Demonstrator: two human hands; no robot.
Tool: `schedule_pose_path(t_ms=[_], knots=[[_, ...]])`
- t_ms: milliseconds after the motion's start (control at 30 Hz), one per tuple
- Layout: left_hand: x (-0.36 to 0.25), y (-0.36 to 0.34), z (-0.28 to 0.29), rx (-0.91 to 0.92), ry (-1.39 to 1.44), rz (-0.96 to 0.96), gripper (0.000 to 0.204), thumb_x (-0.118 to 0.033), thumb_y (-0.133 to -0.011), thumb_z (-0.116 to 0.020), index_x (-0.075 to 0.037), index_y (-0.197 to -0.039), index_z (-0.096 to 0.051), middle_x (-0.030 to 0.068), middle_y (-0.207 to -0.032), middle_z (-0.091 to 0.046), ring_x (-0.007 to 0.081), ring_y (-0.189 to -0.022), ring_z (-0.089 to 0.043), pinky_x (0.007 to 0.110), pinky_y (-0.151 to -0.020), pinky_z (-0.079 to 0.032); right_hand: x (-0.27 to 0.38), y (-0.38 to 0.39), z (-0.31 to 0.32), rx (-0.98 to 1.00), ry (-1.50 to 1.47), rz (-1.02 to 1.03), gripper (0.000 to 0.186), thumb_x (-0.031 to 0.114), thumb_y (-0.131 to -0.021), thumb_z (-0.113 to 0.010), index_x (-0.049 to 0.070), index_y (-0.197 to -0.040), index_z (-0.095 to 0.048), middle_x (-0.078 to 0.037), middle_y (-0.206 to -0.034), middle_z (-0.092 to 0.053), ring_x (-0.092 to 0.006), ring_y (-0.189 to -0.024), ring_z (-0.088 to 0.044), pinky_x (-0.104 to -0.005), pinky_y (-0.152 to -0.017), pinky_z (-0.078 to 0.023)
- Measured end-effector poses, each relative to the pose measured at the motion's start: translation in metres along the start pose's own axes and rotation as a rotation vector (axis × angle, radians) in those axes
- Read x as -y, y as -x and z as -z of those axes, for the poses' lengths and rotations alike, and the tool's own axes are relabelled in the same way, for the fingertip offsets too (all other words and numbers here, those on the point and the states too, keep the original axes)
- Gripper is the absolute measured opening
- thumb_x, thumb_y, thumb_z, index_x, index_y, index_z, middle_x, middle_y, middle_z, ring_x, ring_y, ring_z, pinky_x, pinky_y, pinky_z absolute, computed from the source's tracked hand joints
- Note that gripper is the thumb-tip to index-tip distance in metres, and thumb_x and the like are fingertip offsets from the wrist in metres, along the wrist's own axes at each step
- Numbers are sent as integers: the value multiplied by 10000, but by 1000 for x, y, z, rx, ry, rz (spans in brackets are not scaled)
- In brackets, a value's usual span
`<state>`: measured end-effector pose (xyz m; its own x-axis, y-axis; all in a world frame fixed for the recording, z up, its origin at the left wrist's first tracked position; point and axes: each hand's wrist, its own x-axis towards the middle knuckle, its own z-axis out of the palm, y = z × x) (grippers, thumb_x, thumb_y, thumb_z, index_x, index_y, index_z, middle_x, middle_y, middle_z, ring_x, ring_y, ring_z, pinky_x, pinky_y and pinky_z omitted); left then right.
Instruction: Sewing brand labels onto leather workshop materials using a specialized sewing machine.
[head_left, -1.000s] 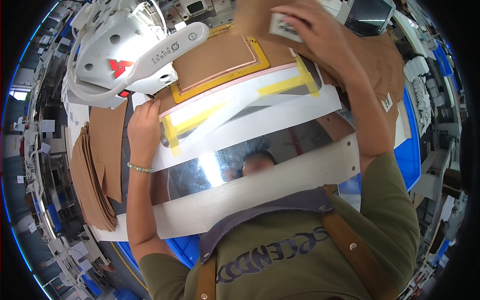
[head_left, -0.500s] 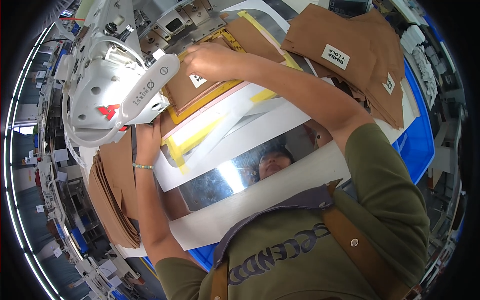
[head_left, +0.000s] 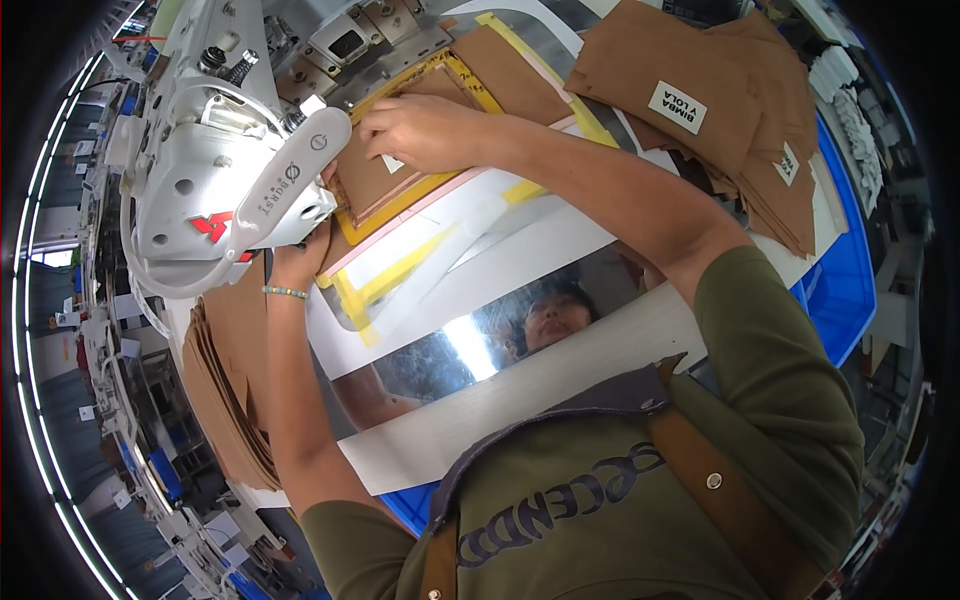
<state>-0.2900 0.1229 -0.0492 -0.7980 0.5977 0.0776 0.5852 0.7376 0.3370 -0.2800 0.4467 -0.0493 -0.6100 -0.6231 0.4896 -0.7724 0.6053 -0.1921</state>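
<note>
"Two questions: where is the right hand (head_left: 425, 135), and is it gripping anything?"

"It lies low over the brown panel (head_left: 370, 190) inside the yellow frame (head_left: 480, 90), fingers bent, partly covering a white label (head_left: 392, 163). Whether the fingertips pinch that label or merely press on the panel, I can't tell; the back of the hand hides the contact."

"And the left hand (head_left: 300, 258)?"

"It reaches to the panel's near left side, a beaded bracelet (head_left: 285, 292) at the wrist. The white machine head (head_left: 180, 215) hides most of its fingers, so I can't say if it grasps something or is released. I'd guess it's there to steady that side."

"Why the frame?"

"It borders the panel's middle, probably to keep thin material flat while leaving the centre within reach. The yellow tape (head_left: 405, 268) nearer the body seems meant to stop the layers there from sliding over the white sheet (head_left: 560, 240)."

"Why brown pieces on both sides?"

"Easy reach, I'd say, without crowding the middle. The right stack (head_left: 640, 60) fans out beyond the right forearm, with white labels showing on two pieces, near a blue bin (head_left: 850, 290). The left stack (head_left: 225, 400) stands just outside the left forearm, its edges loosely lined up; I see no label on it."
</note>
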Motion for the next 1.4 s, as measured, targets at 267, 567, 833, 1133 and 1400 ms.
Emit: schedule_pose_path(t_ms=[267,567,833,1133,1400], knots=[[-11,-14,8,-120,-236,-300,438,-78,-1064,-590,-93,-1501,-621,57,-1563,-617,318,-1479,-511,428,-1270,-381,11,3,-1,133,-203,75,322,127,-988,-665,152,-1280,-797,-66,-1444,-665,-276,-1377,-573,-446,-1174,-443],[41,-13,-6,-118,209,-73,414,-39,-1048,-594,-21,-1461,-613,129,-1497,-642,291,-1423,-570,393,-1230,-427,19,-4,7,224,-166,138,457,62,-971,-618,231,-1364,-776,-65,-1535,-610,-275,-1443,-519,-489,-1204,-407],[10,-34,-1,-92,792,-111,519,75,-1020,-575,48,-1533,-499,195,-1489,-615,262,-1375,-617,340,-1201,-482,28,-18,13,366,-43,58,480,44,-910,-684,221,-1346,-779,-66,-1524,-616,-272,-1449,-526,-468,-1174,-436],[7,-38,2,-137,717,-174,488,-1,-1023,-629,50,-1497,-525,179,-1411,-655,249,-1320,-640,352,-1163,-517,35,-25,20,459,-23,36,444,82,-952,-656,222,-1356,-776,-74,-1520,-618,-260,-1441,-534,-439,-1163,-451],[18,-33,-3,-153,662,-81,439,-105,-993,-691,-54,-1426,-633,137,-1387,-694,304,-1310,-645,408,-1127,-517,36,-22,15,427,-4,44,381,124,-989,-626,215,-1319,-793,-76,-1504,-629,-265,-1430,-543,-447,-1160,-458]])
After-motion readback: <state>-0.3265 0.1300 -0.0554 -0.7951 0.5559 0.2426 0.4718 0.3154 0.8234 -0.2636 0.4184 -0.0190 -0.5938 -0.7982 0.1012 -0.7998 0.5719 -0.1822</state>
